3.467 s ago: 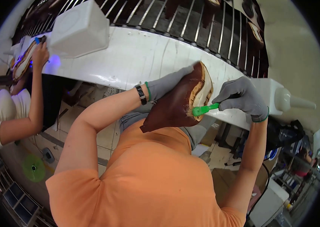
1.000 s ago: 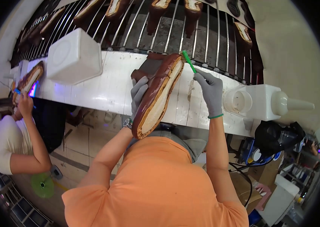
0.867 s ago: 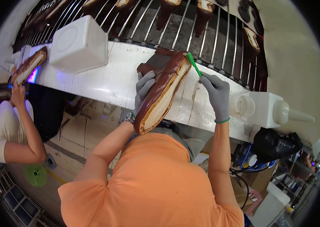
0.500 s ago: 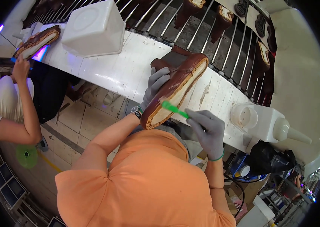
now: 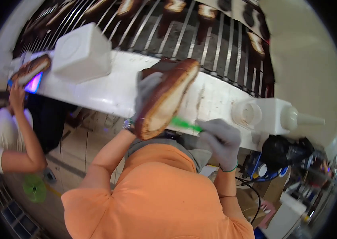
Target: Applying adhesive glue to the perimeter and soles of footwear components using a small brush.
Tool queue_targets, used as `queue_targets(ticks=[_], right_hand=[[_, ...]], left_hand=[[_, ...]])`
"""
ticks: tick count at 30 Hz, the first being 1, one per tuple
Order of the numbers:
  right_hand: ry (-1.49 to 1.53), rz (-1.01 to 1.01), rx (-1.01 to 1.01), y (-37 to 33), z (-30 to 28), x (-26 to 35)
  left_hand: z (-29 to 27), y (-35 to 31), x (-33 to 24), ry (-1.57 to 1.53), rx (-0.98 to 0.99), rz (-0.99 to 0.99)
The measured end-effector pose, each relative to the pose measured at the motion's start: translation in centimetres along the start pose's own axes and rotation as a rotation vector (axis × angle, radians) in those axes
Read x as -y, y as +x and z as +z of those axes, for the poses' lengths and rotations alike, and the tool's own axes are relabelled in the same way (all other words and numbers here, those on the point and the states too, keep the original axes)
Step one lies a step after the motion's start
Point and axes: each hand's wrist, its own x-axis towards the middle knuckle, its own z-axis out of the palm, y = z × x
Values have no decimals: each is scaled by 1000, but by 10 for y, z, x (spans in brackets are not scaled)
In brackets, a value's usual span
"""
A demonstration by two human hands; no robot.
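Note:
A dark reddish-brown leather shoe (image 5: 159, 98) is held tilted, its pale underside with a tan rim facing up toward me. My left hand (image 5: 145, 92), in a grey glove, grips it from the left and behind; part of the fingers is hidden by the shoe. Also grey-gloved, my right hand (image 5: 221, 139) is closed around a green-handled brush (image 5: 187, 124). The brush points left and its head, blurred by motion, is at the right edge of the underside. Whether it touches there I cannot tell.
Beneath the shoe runs a white bench (image 5: 96, 95). On it stand a white plastic box (image 5: 81, 51) at left and a white bottle with a nozzle (image 5: 274, 116) at right. Beyond lies a roller conveyor (image 5: 178, 38) carrying more shoes. At far left, a co-worker's hand (image 5: 16, 95) holds another shoe.
The brush has moved from the middle of the underside to its right edge. My whole view has shifted, so the bench and shoe appear further left.

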Motion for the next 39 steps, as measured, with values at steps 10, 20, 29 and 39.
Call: queue_targets(ticks=[10,20,29,39], right_hand=[[299,515,-775,-37,-39,-43],[868,473,-739,-41,-50,-80],[984,390,-634,-43,-48,-89],[1024,376,-674,-51,-50,-90]], left_hand=[[21,85,-24,-105,276,-225],[11,53,-94,676,1027,7],[1,55,-58,334,871,132],[10,41,-51,-1416,179,-1046]])
